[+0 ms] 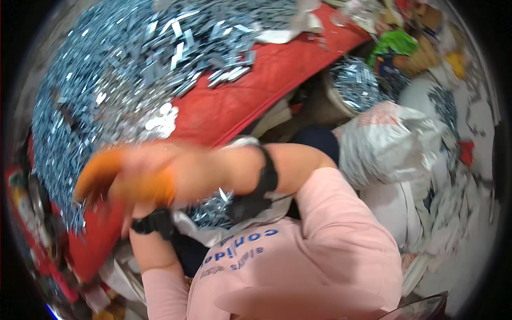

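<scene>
- Our right hand (128, 178), orange-gloved and too blurred to tell if it's apart or together, crosses above our left hand (140, 216), which is mostly hidden.
- The metal pieces (122, 69) are heaped on the red cloth (240, 90), just beyond the right hand.
- A fast sweep like this could easily scatter pieces off the cloth.
</scene>
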